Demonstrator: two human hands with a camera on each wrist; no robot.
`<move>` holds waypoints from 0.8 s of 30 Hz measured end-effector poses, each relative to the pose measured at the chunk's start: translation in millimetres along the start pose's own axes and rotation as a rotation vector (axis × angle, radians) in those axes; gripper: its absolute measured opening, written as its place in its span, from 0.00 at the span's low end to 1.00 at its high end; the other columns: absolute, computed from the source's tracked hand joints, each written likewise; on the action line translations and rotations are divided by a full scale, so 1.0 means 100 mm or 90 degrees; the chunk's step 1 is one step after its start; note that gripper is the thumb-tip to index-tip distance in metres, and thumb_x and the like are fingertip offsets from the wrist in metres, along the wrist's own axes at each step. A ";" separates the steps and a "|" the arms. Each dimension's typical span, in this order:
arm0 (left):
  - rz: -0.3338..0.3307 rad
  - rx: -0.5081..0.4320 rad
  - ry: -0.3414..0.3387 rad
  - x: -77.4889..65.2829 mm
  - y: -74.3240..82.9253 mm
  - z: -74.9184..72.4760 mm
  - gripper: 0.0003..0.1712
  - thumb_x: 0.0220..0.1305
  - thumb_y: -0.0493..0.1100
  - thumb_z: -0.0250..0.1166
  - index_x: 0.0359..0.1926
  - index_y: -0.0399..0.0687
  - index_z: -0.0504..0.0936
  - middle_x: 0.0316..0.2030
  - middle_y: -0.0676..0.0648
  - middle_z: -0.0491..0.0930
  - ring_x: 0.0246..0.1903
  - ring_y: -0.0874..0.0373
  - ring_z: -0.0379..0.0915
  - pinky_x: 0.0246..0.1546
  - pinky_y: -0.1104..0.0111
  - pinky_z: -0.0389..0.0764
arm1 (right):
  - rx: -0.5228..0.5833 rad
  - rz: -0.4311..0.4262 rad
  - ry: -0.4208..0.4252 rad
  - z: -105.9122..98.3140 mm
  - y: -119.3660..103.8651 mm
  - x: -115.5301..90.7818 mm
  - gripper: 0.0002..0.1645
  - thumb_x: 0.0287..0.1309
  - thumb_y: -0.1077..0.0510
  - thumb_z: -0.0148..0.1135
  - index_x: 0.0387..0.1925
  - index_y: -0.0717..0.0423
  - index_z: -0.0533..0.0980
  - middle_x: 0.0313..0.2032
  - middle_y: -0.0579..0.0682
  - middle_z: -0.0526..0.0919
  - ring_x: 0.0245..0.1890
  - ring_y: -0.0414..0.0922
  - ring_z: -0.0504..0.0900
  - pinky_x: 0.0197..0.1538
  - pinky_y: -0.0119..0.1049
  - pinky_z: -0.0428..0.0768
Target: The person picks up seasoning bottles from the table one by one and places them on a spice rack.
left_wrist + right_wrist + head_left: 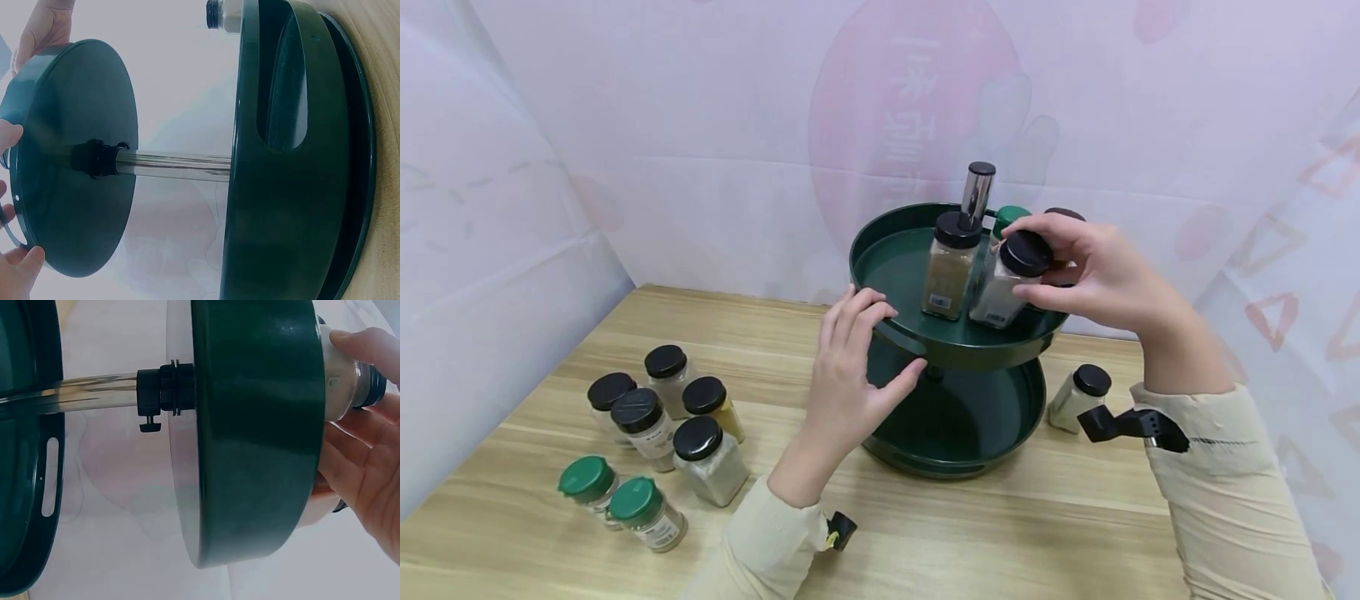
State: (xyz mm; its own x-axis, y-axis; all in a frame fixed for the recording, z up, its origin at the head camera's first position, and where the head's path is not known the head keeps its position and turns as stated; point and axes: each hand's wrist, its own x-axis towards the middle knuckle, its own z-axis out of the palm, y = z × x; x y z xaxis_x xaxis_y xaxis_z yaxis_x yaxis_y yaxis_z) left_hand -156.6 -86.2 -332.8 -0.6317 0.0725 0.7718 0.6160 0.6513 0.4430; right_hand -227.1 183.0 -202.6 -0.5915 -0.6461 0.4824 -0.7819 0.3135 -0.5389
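A dark green two-tier spice rack stands on the wooden table, its tiers joined by a central post. With my left hand I hold the upper tier's front-left rim near the handle slot, fingers over the edge and thumb lower down. My right hand grips a square spice jar with a black lid, thumb on the near side and fingers behind. The jar leans slightly over the upper tier. Beside it stands a black-lidded jar of brown spice. Behind are a silver-topped grinder and a green-lidded jar, partly hidden.
Several black-lidded jars and two green-lidded jars stand in a group on the table at left. Another black-lidded jar stands right of the lower tier. A pale printed cloth hangs behind the rack.
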 end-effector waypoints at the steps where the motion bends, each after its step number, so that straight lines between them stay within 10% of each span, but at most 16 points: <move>1: 0.002 0.001 0.001 0.00 0.00 0.00 0.32 0.56 0.48 0.74 0.58 0.46 0.72 0.65 0.41 0.69 0.72 0.46 0.55 0.71 0.49 0.65 | 0.001 0.001 -0.002 0.00 0.01 0.01 0.34 0.48 0.77 0.69 0.59 0.63 0.74 0.43 0.41 0.81 0.36 0.37 0.84 0.41 0.26 0.86; 24: 0.016 0.001 0.007 0.04 0.00 0.05 0.32 0.56 0.49 0.74 0.58 0.45 0.72 0.64 0.41 0.69 0.71 0.45 0.56 0.73 0.51 0.63 | -0.026 0.009 0.029 0.06 0.07 0.03 0.39 0.52 0.75 0.68 0.67 0.60 0.70 0.51 0.60 0.81 0.40 0.31 0.83 0.46 0.21 0.83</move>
State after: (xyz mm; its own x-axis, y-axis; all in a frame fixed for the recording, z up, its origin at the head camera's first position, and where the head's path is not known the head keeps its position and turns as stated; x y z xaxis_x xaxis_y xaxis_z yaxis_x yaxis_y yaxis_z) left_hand -161.3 -82.5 -332.1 -0.6102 0.0808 0.7881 0.6317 0.6500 0.4224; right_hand -233.2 179.3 -209.1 -0.6105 -0.6088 0.5066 -0.7801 0.3514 -0.5177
